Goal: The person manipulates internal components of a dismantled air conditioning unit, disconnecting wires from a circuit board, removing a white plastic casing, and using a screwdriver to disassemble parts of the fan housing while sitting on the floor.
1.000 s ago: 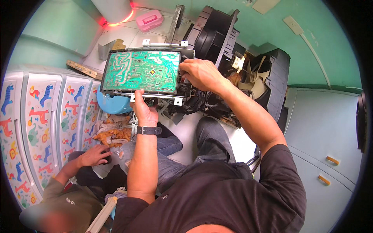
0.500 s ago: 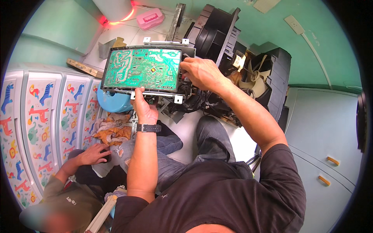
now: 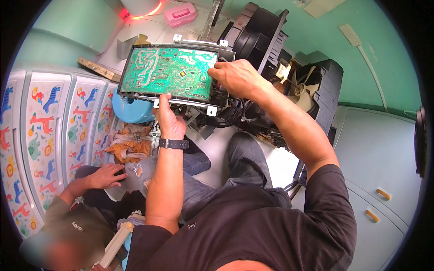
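Board: green circuit board point(image 3: 171, 73) in metal frame, held up between both hands.
Left hand point(image 3: 170, 121): grasping frame's near edge.
Right hand point(image 3: 237, 77): gripping board's right end.
Wiring point(image 3: 230, 113): below right hand.

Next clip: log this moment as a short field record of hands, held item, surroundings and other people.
Held item: green rectangular circuit board in a metal frame, raised, its solder side up
Left hand: grips the frame's near edge from below
Right hand: grips the frame's right end
Left wrist: dark wristwatch
Behind: black plastic fan housing, pink plastic box
Left side: animal-print drawer unit
Other person: seated lower left, hand on lap
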Available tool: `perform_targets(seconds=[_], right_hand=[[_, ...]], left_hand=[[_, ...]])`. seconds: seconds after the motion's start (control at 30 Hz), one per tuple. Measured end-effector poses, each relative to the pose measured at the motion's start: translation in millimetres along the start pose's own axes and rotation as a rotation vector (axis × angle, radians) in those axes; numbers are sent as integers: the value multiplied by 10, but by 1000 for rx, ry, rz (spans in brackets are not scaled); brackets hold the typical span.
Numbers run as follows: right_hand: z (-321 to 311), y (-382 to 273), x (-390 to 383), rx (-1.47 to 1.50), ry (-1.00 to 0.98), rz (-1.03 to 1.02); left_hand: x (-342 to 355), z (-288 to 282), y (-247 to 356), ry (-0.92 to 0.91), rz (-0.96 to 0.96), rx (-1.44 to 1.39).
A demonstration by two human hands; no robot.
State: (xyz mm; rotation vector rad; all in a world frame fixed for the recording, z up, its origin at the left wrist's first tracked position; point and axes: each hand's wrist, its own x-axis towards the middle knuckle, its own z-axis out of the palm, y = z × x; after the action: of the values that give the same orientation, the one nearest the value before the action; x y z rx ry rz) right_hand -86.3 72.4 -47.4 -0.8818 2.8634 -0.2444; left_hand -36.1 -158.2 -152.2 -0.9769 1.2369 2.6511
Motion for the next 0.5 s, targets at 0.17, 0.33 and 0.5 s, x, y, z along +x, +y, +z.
perform_targets(seconds=[0.17, 0.33, 0.5], right_hand=[[68, 14, 28, -49, -5, -41], [130, 13, -12, 10, 53, 18], [202, -47, -45, 19, 161, 98]], left_hand=[[34, -19, -26, -5, 59, 27], [-15, 54, 18, 59, 8, 5], [19, 24, -16, 29, 34, -1]])
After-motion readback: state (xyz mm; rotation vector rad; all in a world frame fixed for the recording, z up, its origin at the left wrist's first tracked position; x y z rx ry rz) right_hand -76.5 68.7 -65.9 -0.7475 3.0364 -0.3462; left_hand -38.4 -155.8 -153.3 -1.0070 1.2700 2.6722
